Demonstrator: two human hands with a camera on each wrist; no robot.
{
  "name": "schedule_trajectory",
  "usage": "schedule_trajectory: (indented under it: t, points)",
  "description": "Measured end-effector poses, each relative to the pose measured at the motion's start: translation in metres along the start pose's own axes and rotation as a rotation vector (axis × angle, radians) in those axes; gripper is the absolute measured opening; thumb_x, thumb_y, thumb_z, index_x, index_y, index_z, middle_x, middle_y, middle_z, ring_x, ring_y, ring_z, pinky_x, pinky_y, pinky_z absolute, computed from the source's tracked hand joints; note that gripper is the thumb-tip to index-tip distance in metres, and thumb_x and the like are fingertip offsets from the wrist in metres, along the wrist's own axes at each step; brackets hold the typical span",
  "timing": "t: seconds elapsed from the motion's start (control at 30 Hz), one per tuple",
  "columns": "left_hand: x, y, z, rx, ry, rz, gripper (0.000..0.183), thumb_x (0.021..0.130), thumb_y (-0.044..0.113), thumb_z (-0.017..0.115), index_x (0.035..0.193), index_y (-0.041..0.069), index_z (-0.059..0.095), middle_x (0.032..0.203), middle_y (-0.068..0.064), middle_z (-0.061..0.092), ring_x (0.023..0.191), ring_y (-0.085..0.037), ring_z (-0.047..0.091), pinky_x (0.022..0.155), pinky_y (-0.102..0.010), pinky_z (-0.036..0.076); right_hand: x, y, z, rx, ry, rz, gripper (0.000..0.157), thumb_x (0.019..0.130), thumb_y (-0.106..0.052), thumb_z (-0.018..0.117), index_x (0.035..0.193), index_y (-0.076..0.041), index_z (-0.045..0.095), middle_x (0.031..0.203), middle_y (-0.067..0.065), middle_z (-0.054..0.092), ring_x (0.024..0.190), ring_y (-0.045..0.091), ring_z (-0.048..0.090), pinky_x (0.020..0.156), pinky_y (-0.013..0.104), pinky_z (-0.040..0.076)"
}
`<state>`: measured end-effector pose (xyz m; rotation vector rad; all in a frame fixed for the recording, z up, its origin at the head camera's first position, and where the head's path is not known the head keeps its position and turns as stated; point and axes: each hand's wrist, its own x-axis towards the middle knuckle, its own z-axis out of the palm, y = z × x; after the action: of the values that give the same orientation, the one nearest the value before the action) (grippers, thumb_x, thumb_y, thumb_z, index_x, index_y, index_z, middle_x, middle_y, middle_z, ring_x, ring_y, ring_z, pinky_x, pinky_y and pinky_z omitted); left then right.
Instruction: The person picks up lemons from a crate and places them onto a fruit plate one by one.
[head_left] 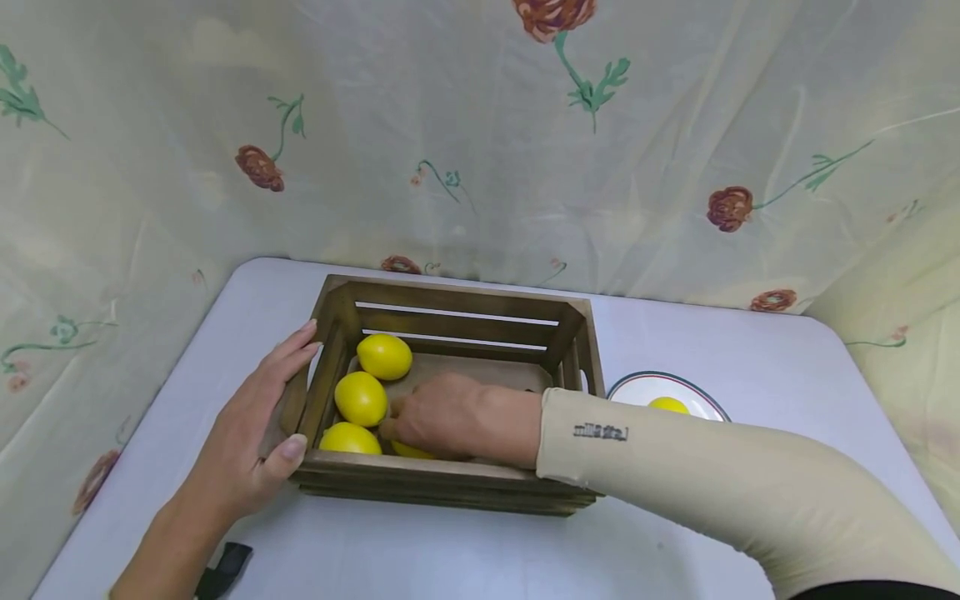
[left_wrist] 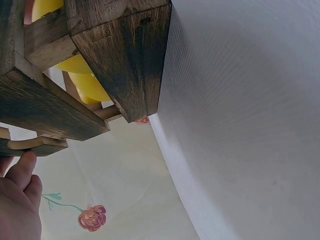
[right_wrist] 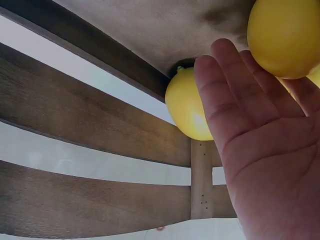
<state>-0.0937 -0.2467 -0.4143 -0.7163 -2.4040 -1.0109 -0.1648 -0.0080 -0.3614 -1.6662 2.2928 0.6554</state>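
Observation:
A slatted wooden crate (head_left: 450, 482) holds several yellow lemons at its left end, among them a far lemon (head_left: 385, 357), a middle lemon (head_left: 362, 398) and a near lemon (head_left: 350, 438). Outside, my left hand (head_left: 251, 433) lies along the crate's left end, thumb at the near corner and fingers stretched toward the far corner. The left wrist view shows its fingertips at the end slat's cut-out. Down inside the crate is my right hand (head_left: 457, 414), beside the lemons. In the right wrist view, its straight fingers overlap one lemon (right_wrist: 187, 107), with another lemon (right_wrist: 285, 37) behind the fingertips; the palm is bare.
Right of the crate stands a white plate (head_left: 636, 390) with a dark rim line, partly behind the right sleeve (head_left: 675, 454). A yellow fruit (head_left: 670, 405) lies on it. The white table (head_left: 450, 550) meets a flowered curtain (head_left: 480, 125) at the back and sides.

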Motion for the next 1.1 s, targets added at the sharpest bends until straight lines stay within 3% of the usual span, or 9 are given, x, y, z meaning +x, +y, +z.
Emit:
schedule_trajectory:
  t: [0.17, 0.47, 1.1]
  points:
    - [0.0007, 0.0007, 0.0, 0.003, -0.001, -0.002, 0.073, 0.101, 0.05, 0.046, 0.159, 0.006, 0.04, 0.17, -0.008, 0.032, 0.154, -0.026, 0.032, 0.125, -0.033, 0.018, -0.0001, -0.0002, 0.001, 0.016, 0.005, 0.008, 0.027, 0.103, -0.015, 0.066, 0.127, -0.026, 0.067, 0.103, -0.005, 0.067, 0.079, 0.012, 0.061, 0.063, 0.028, 0.056]
    - [0.0014, -0.0009, 0.0004, -0.003, 0.003, 0.016, 0.074, 0.101, 0.052, 0.045, 0.159, 0.006, 0.039, 0.169, -0.009, 0.032, 0.153, -0.026, 0.033, 0.125, -0.031, 0.018, -0.0001, -0.0008, 0.0022, -0.049, -0.032, 0.029, 0.041, 0.102, -0.016, 0.067, 0.14, -0.031, 0.061, 0.115, -0.003, 0.067, 0.092, 0.015, 0.067, 0.068, 0.03, 0.058]
    - [0.0011, -0.0018, 0.001, -0.003, 0.008, 0.012, 0.074, 0.101, 0.052, 0.046, 0.158, 0.006, 0.04, 0.169, -0.009, 0.032, 0.153, -0.027, 0.033, 0.125, -0.031, 0.019, 0.0021, -0.0016, 0.0039, -0.029, -0.041, 0.035, 0.025, 0.105, -0.016, 0.061, 0.129, -0.023, 0.064, 0.105, -0.003, 0.066, 0.082, 0.013, 0.062, 0.064, 0.028, 0.057]
